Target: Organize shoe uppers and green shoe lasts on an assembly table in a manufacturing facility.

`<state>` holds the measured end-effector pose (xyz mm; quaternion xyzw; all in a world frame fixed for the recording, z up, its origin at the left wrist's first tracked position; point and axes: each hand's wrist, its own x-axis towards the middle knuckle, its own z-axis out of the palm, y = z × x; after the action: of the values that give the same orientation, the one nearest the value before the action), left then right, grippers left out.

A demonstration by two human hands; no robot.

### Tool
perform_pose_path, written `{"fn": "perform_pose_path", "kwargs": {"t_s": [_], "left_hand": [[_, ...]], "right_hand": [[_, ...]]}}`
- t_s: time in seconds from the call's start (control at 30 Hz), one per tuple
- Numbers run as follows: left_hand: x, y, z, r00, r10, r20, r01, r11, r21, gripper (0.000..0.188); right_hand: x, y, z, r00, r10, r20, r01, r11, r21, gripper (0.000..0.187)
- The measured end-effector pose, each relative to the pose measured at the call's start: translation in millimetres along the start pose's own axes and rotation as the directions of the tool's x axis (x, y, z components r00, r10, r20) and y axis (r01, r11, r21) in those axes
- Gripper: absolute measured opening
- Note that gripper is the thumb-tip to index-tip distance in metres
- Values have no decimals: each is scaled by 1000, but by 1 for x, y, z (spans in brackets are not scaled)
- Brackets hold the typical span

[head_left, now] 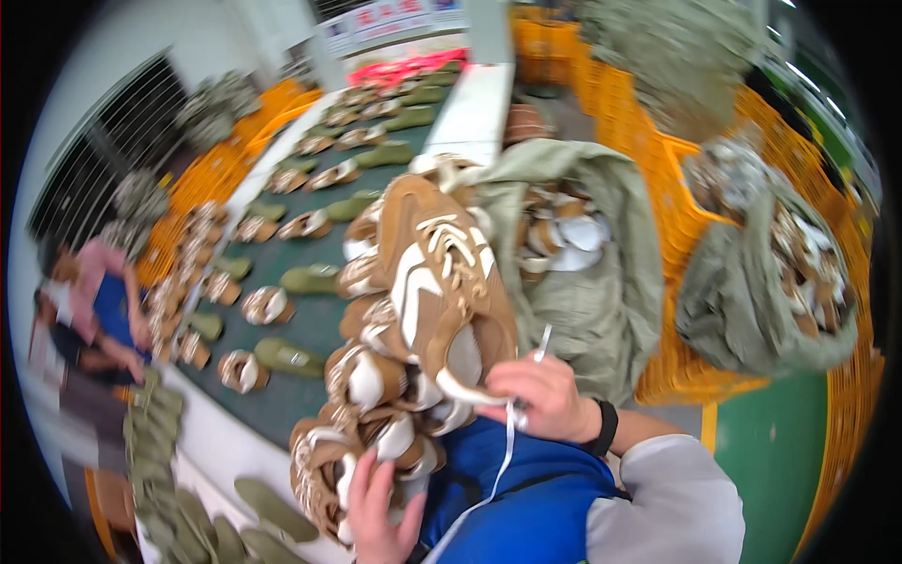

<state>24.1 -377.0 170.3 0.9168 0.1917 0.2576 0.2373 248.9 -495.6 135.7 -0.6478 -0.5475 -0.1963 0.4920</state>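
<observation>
As we look from the left, one co-worker in pink [101, 282] stands behind a mass of olive inserts [155, 423], too overlapped to count. Next comes one dark green belt [277, 404], its nearest row holding one brown shoe [242, 372] beside one olive insert [288, 357]. Our left hand [383, 517] has its fingers apart at the lower end of a shoe pile [365, 381]; whether it touches, we cannot tell. Above the pile we hold one brown-and-white shoe [446, 268], toe up, our right hand's [534, 397] fingers clamped on its heel. By those fingers show one slim white rod [543, 343] and one white cord [508, 456]. Farther right we count two grey-green sacks [625, 315], both holding shoes, with orange crates [678, 197] between them.
</observation>
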Motion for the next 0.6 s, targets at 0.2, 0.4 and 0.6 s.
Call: {"fn": "perform_pose_path", "kwargs": {"t_s": [0.2,0.4,0.6], "left_hand": [[3,-3,-12,965,-5,-261,34,993,110,52],[-48,-47,-35,853,-193,-485,194,980,-49,56],[-61,-53,-47,724,-281,-630,148,955,-257,57]], "right_hand": [[24,-66,62,938,-280,203,140,844,518,23],[57,-22,52,922,232,311,-387,587,711,35],[4,173,20,624,678,-389,-527,732,431,32]]}}
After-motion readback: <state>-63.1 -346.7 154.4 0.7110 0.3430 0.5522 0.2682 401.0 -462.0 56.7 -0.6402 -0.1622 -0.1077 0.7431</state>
